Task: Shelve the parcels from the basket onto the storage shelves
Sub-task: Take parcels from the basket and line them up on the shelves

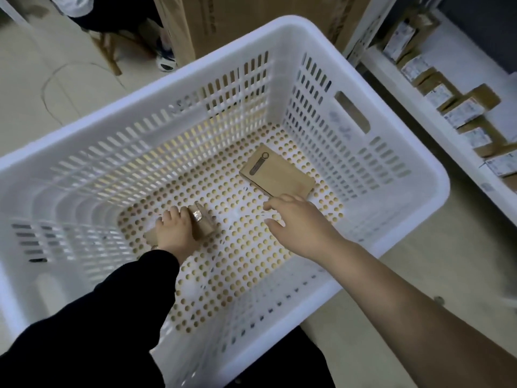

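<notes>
Inside the basket, the left hand (173, 231), in a black sleeve, grips a small brown taped cardboard parcel (202, 225) resting on the perforated floor. The right hand (299, 222) is spread open, fingers at the near edge of a flat brown cardboard box (277, 173) lying toward the right wall. Both sit within the white slotted plastic basket (430, 175). Labelled brown parcels (461, 110) line the white shelf (405, 88) beside it.

The head-worn camera is looking steeply down into the white basket (140, 102) from close above its near rim, facing forward, and is catching the storage shelf (461, 43) right of the basket at the frame's edge.
</notes>
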